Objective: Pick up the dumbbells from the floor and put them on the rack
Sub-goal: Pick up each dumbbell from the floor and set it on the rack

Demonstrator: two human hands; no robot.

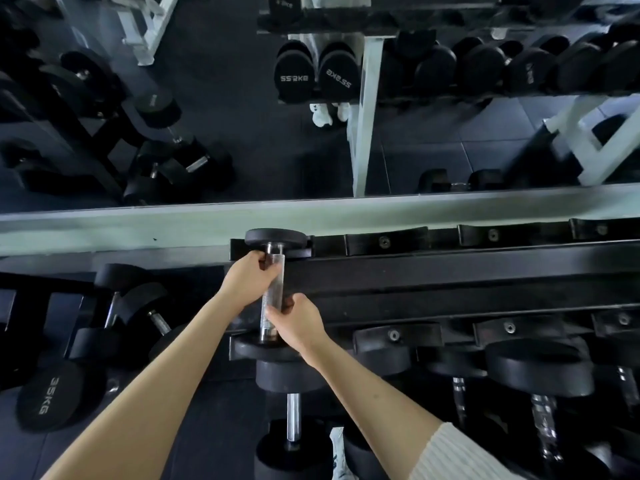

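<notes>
Nearest us, the right hand (297, 322) wraps its fingers (277, 315) snugly round the lower end of the knurled steel handle of the dumbbell (273, 289). Further up, the left hand (250, 275) closes round the same handle just below the far black head. The dumbbell lies across the top tier of the rack (450, 268), both round heads resting in the end cradles (near one partly hidden by the wrist). Beyond, a mirror (242, 116) reflects more racked weights.
</notes>
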